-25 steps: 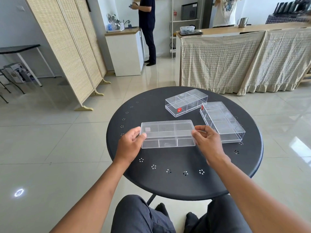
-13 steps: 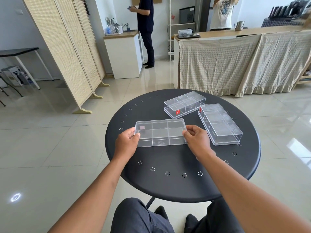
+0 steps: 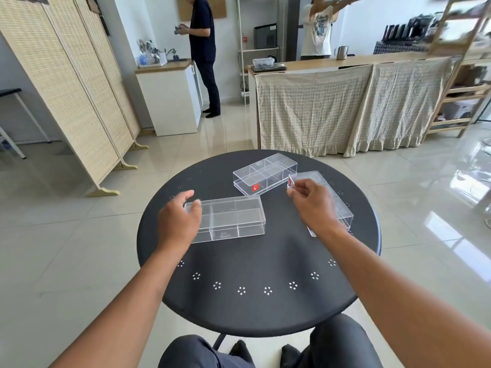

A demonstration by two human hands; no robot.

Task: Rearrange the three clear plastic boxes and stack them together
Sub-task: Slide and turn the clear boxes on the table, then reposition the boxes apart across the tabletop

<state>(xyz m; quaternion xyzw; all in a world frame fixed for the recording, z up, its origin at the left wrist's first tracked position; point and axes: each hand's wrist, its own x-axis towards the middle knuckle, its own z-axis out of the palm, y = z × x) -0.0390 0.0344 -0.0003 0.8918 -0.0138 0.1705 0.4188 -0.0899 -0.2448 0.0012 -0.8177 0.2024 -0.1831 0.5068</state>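
Three clear plastic boxes lie on the round black table. The near box rests flat in front of me, with inner dividers showing. My left hand is spread over its left end, fingertips touching the lid and thumb apart. The far box, which has a red label, sits angled behind it. The right box lies along the table's right side, partly hidden by my right hand. That hand hovers over it with loosely curled fingers, near the corner closest to the far box, gripping nothing that I can see.
My knees are under the table's near edge. A folding woven screen stands at left, a cloth-draped counter behind the table. Two people stand at the back by a white cabinet.
Both hands held the near box and slid it left. Now my right hand has let go and moved right over the right box; my left hand has loosened at the box's left end.
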